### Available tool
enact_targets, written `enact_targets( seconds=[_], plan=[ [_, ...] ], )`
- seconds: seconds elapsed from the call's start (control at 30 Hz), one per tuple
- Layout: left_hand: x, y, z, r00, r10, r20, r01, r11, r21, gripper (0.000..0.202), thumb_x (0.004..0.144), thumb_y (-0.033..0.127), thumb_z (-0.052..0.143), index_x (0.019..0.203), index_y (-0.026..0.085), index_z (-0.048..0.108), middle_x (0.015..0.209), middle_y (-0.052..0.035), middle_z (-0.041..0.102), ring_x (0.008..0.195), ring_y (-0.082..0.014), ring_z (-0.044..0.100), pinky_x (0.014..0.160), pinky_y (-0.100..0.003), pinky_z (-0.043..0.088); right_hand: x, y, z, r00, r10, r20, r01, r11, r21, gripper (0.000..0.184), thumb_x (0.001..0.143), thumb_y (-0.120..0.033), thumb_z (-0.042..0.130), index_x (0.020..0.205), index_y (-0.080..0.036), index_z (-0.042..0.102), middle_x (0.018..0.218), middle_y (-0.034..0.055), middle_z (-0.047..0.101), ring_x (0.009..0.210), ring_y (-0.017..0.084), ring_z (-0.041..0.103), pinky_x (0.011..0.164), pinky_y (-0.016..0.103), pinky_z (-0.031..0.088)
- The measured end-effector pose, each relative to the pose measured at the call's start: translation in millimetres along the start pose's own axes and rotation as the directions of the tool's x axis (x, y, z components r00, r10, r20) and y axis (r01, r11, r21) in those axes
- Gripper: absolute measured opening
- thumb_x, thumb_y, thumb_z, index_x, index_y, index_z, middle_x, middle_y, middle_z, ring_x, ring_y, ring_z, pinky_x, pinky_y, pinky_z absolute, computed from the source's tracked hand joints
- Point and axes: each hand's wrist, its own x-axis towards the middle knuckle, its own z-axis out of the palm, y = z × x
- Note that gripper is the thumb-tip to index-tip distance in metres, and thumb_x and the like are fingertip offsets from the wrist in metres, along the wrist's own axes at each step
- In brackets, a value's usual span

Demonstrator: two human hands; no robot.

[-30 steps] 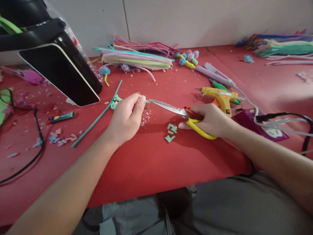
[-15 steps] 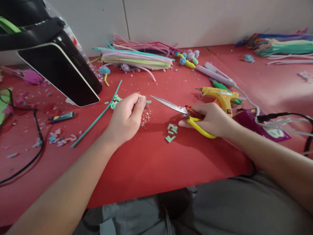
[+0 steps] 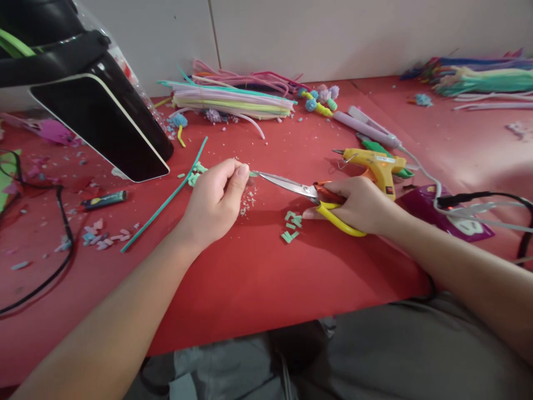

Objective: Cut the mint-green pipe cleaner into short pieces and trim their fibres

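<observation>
My left hand [image 3: 220, 194] pinches a short light-green piece of pipe cleaner [image 3: 252, 174] between thumb and forefinger; most of it is hidden by the fingers. My right hand [image 3: 358, 205] is closed on the orange and yellow handles of the scissors [image 3: 287, 183]. The blade tips reach the green piece at my left fingertips. Below the blades, cut green bits [image 3: 292, 225] lie on the red table [image 3: 250, 283]. Behind my left hand rests another heap of green bits [image 3: 195, 175], with a long teal pipe cleaner [image 3: 164, 203] beside it.
A yellow glue gun [image 3: 377, 162] and a lilac corded tool [image 3: 366, 128] lie to the right, near a purple power strip [image 3: 449, 214]. Bundled pipe cleaners [image 3: 237, 100] stretch along the wall. At left, a phone [image 3: 104, 128] leans on a black tumbler [image 3: 141, 103]; a black cable [image 3: 66, 222] curls nearby.
The scissors have moved slightly left, so their tips now meet the green piece, and the blades look closer together. My left hand has stayed in place.
</observation>
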Motion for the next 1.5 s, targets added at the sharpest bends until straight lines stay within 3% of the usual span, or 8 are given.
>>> enact_targets(
  seconds=[0.47,0.97,1.13,1.23,1.3,1.4,1.5],
  plan=[
    [0.8,1.3,-0.5,0.999,0.030,-0.016,-0.031,0.999,-0.039,0.029,0.102,0.028,0.048,0.074,0.020,0.051,0.064,0.0023,0.050,0.059,-0.0123,0.048,0.058,-0.028,0.038,-1.3,2.5,-1.0,1.000,0.018,0.023,-0.019,1.000,0.014,0.075,0.060,-0.087,0.069,0.059,-0.023,0.031,0.059,-0.0030,0.028,0.057,0.011,0.027,0.052,0.031,0.024],
    [0.7,1.7,-2.1,0.999,-0.033,-0.001,0.033,0.999,0.005,0.036,0.102,0.040,0.046,0.072,0.021,0.053,0.066,-0.0004,0.057,0.064,-0.0153,0.053,0.060,-0.030,0.043,-0.7,0.5,-1.0,1.000,0.012,0.004,-0.012,0.999,0.034,0.072,0.065,-0.083,0.070,0.058,-0.022,0.031,0.058,-0.0024,0.028,0.057,0.012,0.026,0.052,0.031,0.024],
    [8.3,-11.7,-24.2,0.999,0.027,-0.021,-0.023,0.985,0.173,0.030,0.100,0.033,0.049,0.075,0.021,0.059,0.075,-0.0022,0.063,0.073,-0.0171,0.058,0.069,-0.033,0.045,-1.5,1.5,-1.2,1.000,0.020,0.015,-0.021,0.999,0.048,0.071,0.065,-0.080,0.072,0.059,-0.022,0.032,0.060,-0.0033,0.028,0.058,0.012,0.026,0.052,0.031,0.024],
    [12.6,-27.8,-42.7,1.000,0.026,-0.018,-0.018,0.941,0.339,0.030,0.098,0.033,0.051,0.075,0.020,0.064,0.072,-0.0021,0.057,0.069,-0.0164,0.052,0.069,-0.035,0.043,-1.6,1.8,-1.3,1.000,0.012,0.011,-0.013,0.999,0.048,0.070,0.065,-0.079,0.072,0.059,-0.022,0.031,0.059,-0.0040,0.027,0.058,0.011,0.026,0.052,0.030,0.023],
    [13.8,-38.1,-51.0,1.000,0.008,0.013,-0.012,0.923,0.385,0.023,0.097,0.033,0.053,0.095,0.019,0.072,0.093,-0.0059,0.064,0.082,-0.0184,0.058,0.079,-0.037,0.047,-1.4,1.9,-1.2,1.000,0.022,0.001,-0.022,0.999,0.038,0.071,0.065,-0.079,0.073,0.058,-0.022,0.030,0.058,-0.0042,0.027,0.057,0.011,0.026,0.052,0.031,0.023],
    [12.8,-42.9,-51.0,0.997,0.031,-0.067,-0.004,0.928,0.373,0.025,0.095,0.026,0.055,0.111,0.018,0.072,0.114,-0.0101,0.065,0.095,-0.0212,0.062,0.086,-0.037,0.052,-0.8,1.2,-1.2,0.999,0.033,-0.002,-0.033,0.998,0.050,0.071,0.065,-0.078,0.073,0.059,-0.022,0.030,0.059,-0.0043,0.026,0.057,0.011,0.024,0.051,0.031,0.023],
    [8.0,-30.4,-35.6,0.993,0.107,-0.057,-0.082,0.937,0.340,0.019,0.094,0.024,0.056,0.103,0.021,0.072,0.103,-0.0075,0.067,0.091,-0.0205,0.064,0.086,-0.036,0.053,-0.3,-0.4,-1.4,0.999,0.036,-0.004,-0.036,0.997,0.069,0.069,0.066,-0.078,0.072,0.059,-0.022,0.031,0.060,-0.0041,0.026,0.058,0.011,0.024,0.051,0.031,0.023]
  ],
)
